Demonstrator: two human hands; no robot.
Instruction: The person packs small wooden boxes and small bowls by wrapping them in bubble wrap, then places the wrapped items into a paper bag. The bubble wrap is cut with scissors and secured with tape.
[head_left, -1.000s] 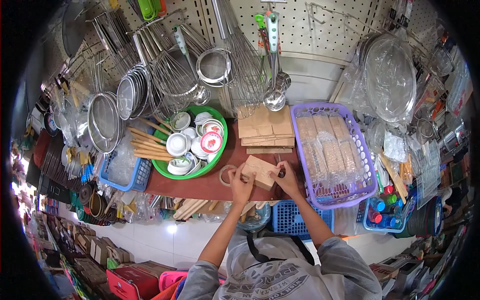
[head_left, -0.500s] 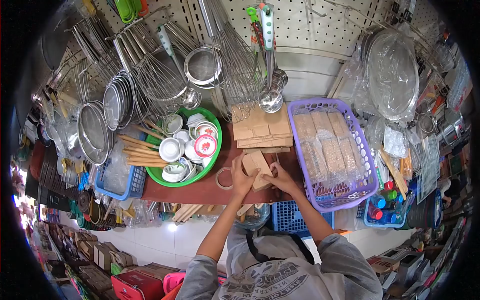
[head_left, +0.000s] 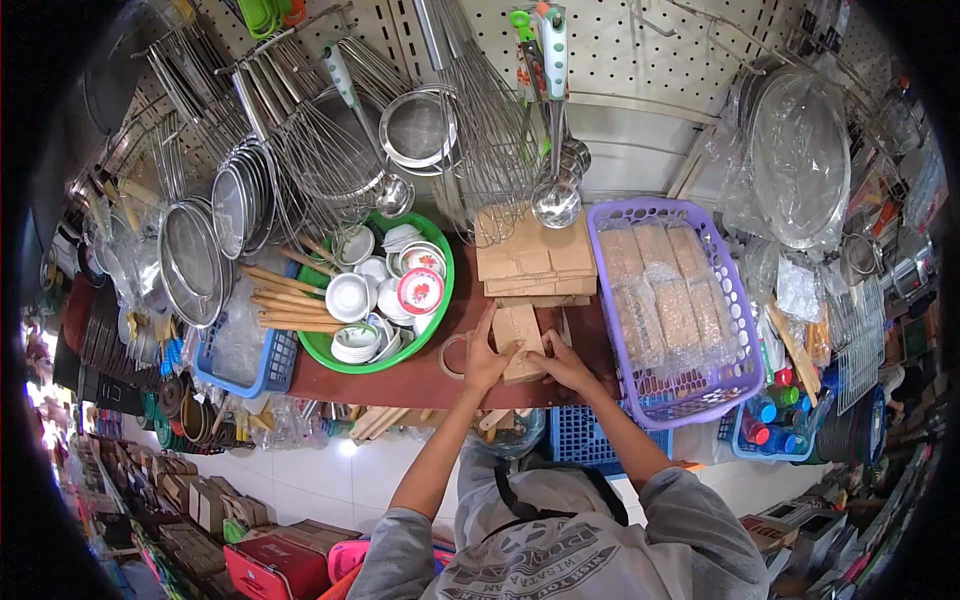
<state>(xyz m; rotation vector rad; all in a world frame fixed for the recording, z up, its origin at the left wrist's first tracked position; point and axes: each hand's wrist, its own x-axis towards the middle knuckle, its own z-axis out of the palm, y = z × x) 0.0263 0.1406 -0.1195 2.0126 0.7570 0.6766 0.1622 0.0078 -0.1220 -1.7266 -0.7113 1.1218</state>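
Low on the reddish-brown table [head_left: 440, 385], both hands grip a small piece of brown cardboard [head_left: 518, 330]. My left hand [head_left: 486, 358] holds its left side, with the thumb on top. My right hand [head_left: 562, 366] is at its lower right edge, fingers bent around it. Just left of my left hand lies a roll of tape [head_left: 454, 356]. Behind the hands is a stack of flat brown cardboard pieces [head_left: 535, 255]. What lies under the held piece is hidden.
A green basin [head_left: 444, 300] of small bowls stands left, and a purple basket [head_left: 700, 400] of bubble-wrapped blocks stands right. Whisks [head_left: 480, 150], strainers [head_left: 418, 130] and ladles [head_left: 556, 200] hang above the table's back. A blue basket [head_left: 272, 365] stands at the left edge.
The held cardboard now stands more upright in view, its top edge turned toward the stack. Both hands stay closed on it. The whole view has shifted slightly.
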